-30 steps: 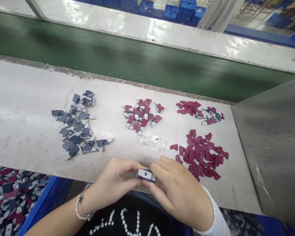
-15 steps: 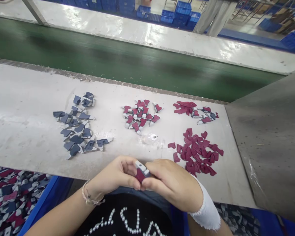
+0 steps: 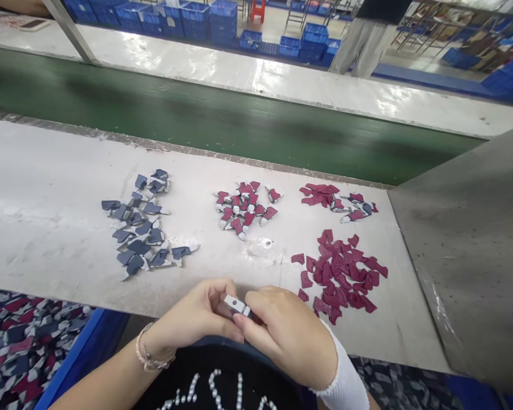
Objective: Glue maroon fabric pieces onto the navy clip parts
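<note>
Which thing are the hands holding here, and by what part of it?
Both hands hold a small white plastic part: the left hand's fingers pinch its left end, and the right hand's fingers cover its right end.

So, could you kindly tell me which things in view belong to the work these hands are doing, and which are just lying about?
Part of the work: the left hand and right hand pinching the small white part; the loose maroon pieces; the maroon-and-white parts; the navy-and-white parts.

Just lying about: the clear plastic scrap; the green conveyor belt; the distant blue crates.
</note>
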A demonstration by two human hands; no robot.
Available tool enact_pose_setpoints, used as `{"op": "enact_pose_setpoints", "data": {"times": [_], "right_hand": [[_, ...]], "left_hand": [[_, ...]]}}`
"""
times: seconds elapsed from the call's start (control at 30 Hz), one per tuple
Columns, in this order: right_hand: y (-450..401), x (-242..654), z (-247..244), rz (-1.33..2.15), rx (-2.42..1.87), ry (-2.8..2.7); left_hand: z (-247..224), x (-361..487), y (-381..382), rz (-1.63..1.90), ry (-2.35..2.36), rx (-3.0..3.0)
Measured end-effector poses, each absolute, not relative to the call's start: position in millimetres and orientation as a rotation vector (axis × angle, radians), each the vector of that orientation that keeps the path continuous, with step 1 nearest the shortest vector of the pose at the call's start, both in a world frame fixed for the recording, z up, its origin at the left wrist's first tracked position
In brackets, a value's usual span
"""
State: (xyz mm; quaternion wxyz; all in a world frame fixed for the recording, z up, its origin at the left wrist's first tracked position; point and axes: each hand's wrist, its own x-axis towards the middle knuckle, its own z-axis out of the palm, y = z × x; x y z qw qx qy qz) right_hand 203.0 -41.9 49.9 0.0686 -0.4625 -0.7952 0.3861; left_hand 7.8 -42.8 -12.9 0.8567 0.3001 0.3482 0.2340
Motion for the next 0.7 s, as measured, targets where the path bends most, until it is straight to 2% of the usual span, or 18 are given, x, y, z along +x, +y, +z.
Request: {"op": "enact_pose_setpoints", "data": {"times": [0.17, 0.27, 0.37, 0.5, 0.6, 0.7], "right_hand": [[-41.1, 232.7, 41.3, 1.254, -1.624, -2.071], [-30.9, 251.6, 27.2, 1.193, -1.759, -1.799], [-16.3, 250.4, 7.7, 1.139, -1.706, -1.692], [2.6, 231.1, -12.4, 1.194, -1.515, -1.689], [9.5, 224.0, -16.5, 1.278, -1.415, -1.639], [6.8, 227.9, -13.2, 1.371, -1.347, -1.557]], "left_hand": [[7.7, -2.3, 2.1, 0.533, 1.113, 1.145], [19.5, 1.3, 42.6, 0.631, 1.378, 1.471], [27.4, -4.2, 64.4, 0.633, 1.493, 1.618], [30.4, -42.5, 54.2, 0.358, 1.666, 1.897], [26.3, -70.1, 35.3, 0.089, 1.619, 2.092], [18.1, -76.4, 23.3, -0.017, 1.617, 2.205]]}}
